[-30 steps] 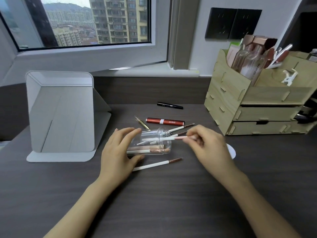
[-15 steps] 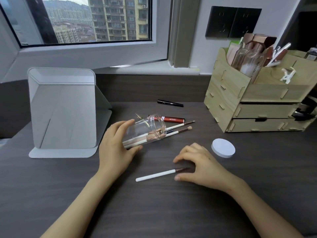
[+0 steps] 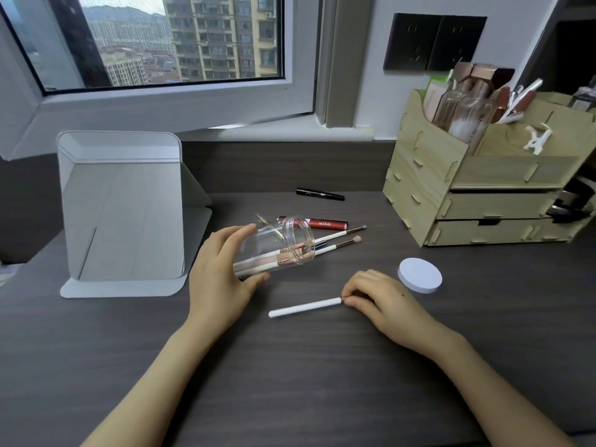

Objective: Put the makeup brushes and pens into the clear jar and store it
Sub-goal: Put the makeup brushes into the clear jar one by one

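My left hand (image 3: 222, 272) grips the clear jar (image 3: 277, 245), tilted with its mouth up and to the right; a few white-handled brushes lie inside it. My right hand (image 3: 377, 296) pinches the tip end of a white-handled brush (image 3: 304, 307) that lies flat on the desk. Behind the jar lie two more brushes (image 3: 342, 240), a red tube marked KISS (image 3: 322, 223), a thin gold pen (image 3: 263, 219) and a black pen (image 3: 319, 193). The jar's white round lid (image 3: 419, 275) rests to the right of my right hand.
A folding mirror (image 3: 122, 208) stands at the left of the dark desk (image 3: 290, 382). A wooden drawer organizer (image 3: 483, 188) with bottles and tools fills the right rear. A window sill and wall sockets lie behind.
My left hand has lifted and tilted the jar, with the brush I was feeding in left inside. My right hand has moved down to the loose brush and closed its fingers on the tip.
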Tool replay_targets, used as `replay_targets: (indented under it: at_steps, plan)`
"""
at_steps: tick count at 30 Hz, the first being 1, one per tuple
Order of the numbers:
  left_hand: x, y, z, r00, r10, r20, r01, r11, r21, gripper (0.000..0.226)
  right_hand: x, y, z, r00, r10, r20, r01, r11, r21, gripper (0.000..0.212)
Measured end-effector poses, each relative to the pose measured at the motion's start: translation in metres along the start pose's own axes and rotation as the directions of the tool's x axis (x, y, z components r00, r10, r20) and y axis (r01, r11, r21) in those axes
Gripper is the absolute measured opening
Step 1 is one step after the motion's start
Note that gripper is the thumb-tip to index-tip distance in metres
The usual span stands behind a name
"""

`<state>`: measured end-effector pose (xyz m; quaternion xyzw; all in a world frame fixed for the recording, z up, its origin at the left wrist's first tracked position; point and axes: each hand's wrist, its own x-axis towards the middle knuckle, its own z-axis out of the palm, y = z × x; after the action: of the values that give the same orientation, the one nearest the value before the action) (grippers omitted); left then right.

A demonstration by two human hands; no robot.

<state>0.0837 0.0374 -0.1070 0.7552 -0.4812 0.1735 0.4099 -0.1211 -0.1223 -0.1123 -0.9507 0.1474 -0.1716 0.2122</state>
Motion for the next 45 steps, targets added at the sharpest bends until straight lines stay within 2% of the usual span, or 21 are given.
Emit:
replay_targets:
  at_steps: [4, 7, 9, 11, 13, 17, 20, 23, 28, 30, 31, 32, 33, 34, 35, 36, 38, 42, 45]
  plan:
    - [0.001, -0.002, -0.001, 1.0, -0.011, -0.012, 0.011, 1.0, -0.014, 0.075, -0.007, 0.005, -0.03, 0.987, 0.158, -0.031, -0.143, 0.949, 0.281, 0.014]
    - [0.002, -0.003, -0.001, 1.0, -0.024, -0.019, 0.024, 0.999, -0.023, 0.075, -0.013, 0.002, -0.059, 0.982, 0.182, -0.055, -0.138, 0.88, 0.454, 0.008]
    - [0.002, -0.003, 0.0, 1.0, -0.019, -0.024, 0.019, 1.0, -0.024, 0.076, -0.014, -0.004, -0.073, 0.975, 0.186, -0.124, -0.092, 0.839, 0.536, 0.014]
    - [0.002, -0.003, 0.0, 1.0, -0.003, -0.029, 0.003, 1.0, -0.026, 0.075, -0.009, -0.011, -0.08, 0.94, 0.218, -0.261, -0.051, 0.848, 0.527, 0.008]
    - [0.002, -0.001, 0.0, 0.999, 0.024, -0.032, -0.025, 1.0, -0.019, 0.074, 0.001, -0.02, -0.078, 0.91, 0.231, -0.345, -0.061, 0.897, 0.438, 0.011]
    - [0.001, -0.001, 0.001, 0.991, 0.129, -0.02, -0.128, 0.991, 0.034, 0.065, 0.024, -0.052, -0.047, 0.957, 0.151, -0.246, -0.082, 0.959, 0.272, 0.006]
    - [0.001, -0.001, 0.001, 0.989, 0.145, -0.021, -0.144, 0.989, 0.022, 0.062, 0.036, -0.063, -0.026, 0.958, 0.195, -0.212, -0.112, 0.931, 0.348, 0.015]
    - [0.001, -0.001, 0.0, 0.993, 0.117, -0.032, -0.117, 0.993, -0.004, 0.065, 0.039, -0.069, -0.017, 0.966, 0.143, -0.217, -0.054, 0.927, 0.371, 0.005]
    - [0.002, -0.003, 0.0, 0.993, 0.117, -0.018, -0.117, 0.993, -0.003, 0.067, 0.037, -0.065, -0.007, 0.998, -0.058, -0.039, 0.063, 0.987, 0.147, 0.032]
    - [0.002, -0.002, -0.001, 0.996, 0.089, -0.012, -0.089, 0.996, -0.021, 0.071, 0.037, -0.057, -0.01, 0.994, -0.058, -0.089, 0.082, 0.951, 0.299, 0.036]
    - [0.002, -0.002, -0.001, 0.997, 0.076, -0.011, -0.077, 0.997, -0.027, 0.072, 0.038, -0.049, -0.01, 0.983, -0.016, -0.18, 0.083, 0.925, 0.37, 0.034]
    - [0.002, -0.002, -0.001, 0.998, 0.069, -0.011, -0.07, 0.997, -0.028, 0.073, 0.042, -0.036, -0.009, 0.956, 0.05, -0.289, 0.059, 0.932, 0.357, 0.028]
    - [0.003, -0.001, -0.002, 0.998, 0.065, -0.014, -0.065, 0.998, -0.025, 0.073, 0.049, -0.021, -0.008, 0.92, 0.112, -0.376, -0.021, 0.971, 0.238, 0.024]
    - [0.003, -0.002, -0.002, 0.998, 0.06, -0.018, -0.061, 0.998, -0.023, 0.073, 0.055, -0.004, -0.006, 0.898, 0.169, -0.405, -0.155, 0.986, 0.068, 0.022]
    - [0.004, -0.002, -0.002, 0.998, 0.054, -0.024, -0.055, 0.998, -0.025, 0.073, 0.061, 0.012, -0.003, 0.9, 0.219, -0.378, -0.274, 0.957, -0.096, 0.024]
    - [0.004, -0.002, -0.003, 0.998, 0.048, -0.028, -0.049, 0.998, -0.029, 0.072, 0.065, 0.026, 0.0, 0.911, 0.249, -0.328, -0.329, 0.919, -0.216, 0.028]
    - [0.004, -0.002, -0.003, 0.999, 0.041, -0.03, -0.042, 0.999, -0.032, 0.071, 0.072, 0.046, 0.005, 0.941, 0.219, -0.259, -0.298, 0.899, -0.322, 0.031]
    - [0.003, -0.004, -0.003, 0.999, 0.03, -0.03, -0.03, 0.999, -0.012, 0.073, 0.08, 0.059, 0.004, 0.989, 0.039, -0.143, -0.101, 0.883, -0.458, 0.021]
    - [0.004, -0.005, -0.003, 0.999, 0.012, -0.039, -0.013, 1.0, -0.021, 0.071, 0.078, 0.059, 0.0, 0.991, -0.024, -0.13, -0.045, 0.866, -0.499, 0.013]
